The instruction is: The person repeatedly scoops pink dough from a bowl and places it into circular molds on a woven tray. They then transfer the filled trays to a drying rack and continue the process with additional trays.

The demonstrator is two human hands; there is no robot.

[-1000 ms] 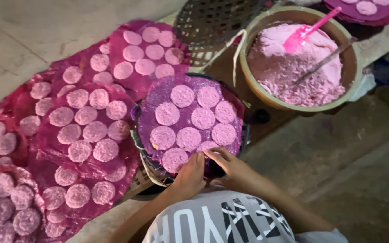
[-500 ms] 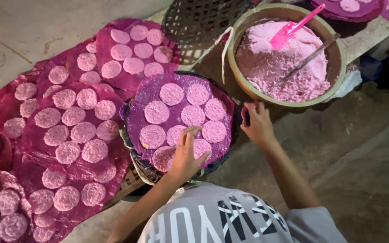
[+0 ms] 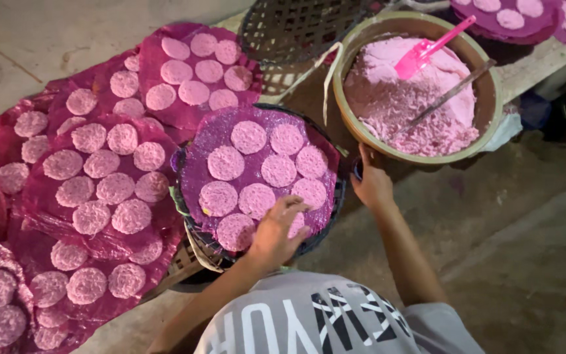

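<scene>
Fingers of the left hand (image 3: 276, 229) lie spread on the near pink disc (image 3: 236, 231) of the round purple tray (image 3: 199, 157); right hand (image 3: 371, 183) curls near the bowl (image 3: 345, 111); discs look soft, crumbly, best lifted by edges

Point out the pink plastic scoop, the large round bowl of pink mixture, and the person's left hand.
pink plastic scoop (image 3: 415, 62), head view, on its blade.
large round bowl (image 3: 479, 141), head view, on its rim.
left hand (image 3: 276, 233), head view, on its back.

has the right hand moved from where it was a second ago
Yes. The right hand left the near edge of the purple disc tray, where it worked beside the left hand, and moved right, toward the big bowl of pink mixture.
</scene>
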